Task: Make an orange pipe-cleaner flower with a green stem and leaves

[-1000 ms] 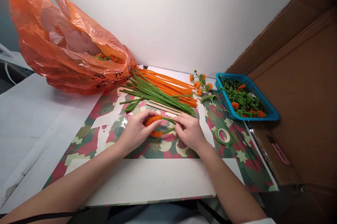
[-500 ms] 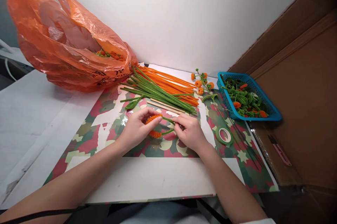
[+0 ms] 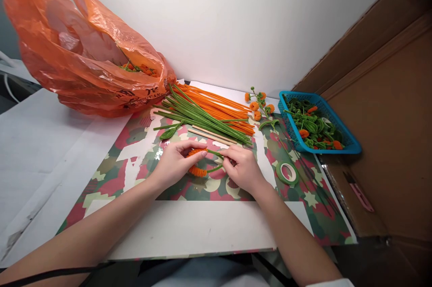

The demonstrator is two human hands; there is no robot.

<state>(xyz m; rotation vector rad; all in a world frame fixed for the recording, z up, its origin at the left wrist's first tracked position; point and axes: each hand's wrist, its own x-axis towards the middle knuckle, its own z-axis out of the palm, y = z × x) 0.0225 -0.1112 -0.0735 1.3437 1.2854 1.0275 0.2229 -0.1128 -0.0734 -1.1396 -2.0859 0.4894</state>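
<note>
Between my hands is a loop of pipe cleaner, an orange coil (image 3: 198, 171) on a green pipe cleaner (image 3: 214, 168). My left hand (image 3: 178, 161) pinches the orange coil with thumb and fingers. My right hand (image 3: 243, 168) is closed on the green ends at the loop's right side; its fingertips partly hide them. Just beyond my hands lie two thin wooden sticks (image 3: 212, 136), then a bundle of green pipe cleaners (image 3: 205, 118) across a bundle of orange pipe cleaners (image 3: 216, 100). A green leaf piece (image 3: 170, 131) lies past my left hand.
An orange plastic bag (image 3: 101, 66) stands at the back left. At right are a blue basket (image 3: 351, 145) of green and orange pieces, a roll of green tape (image 3: 287, 173), a finished flower stem (image 3: 255, 107) and a pink cutter (image 3: 360, 195). Cardboard (image 3: 398, 120) walls the right side.
Almost nothing differs. Both hands keep their grip on the orange and green loop, and the view has shifted very slightly.
</note>
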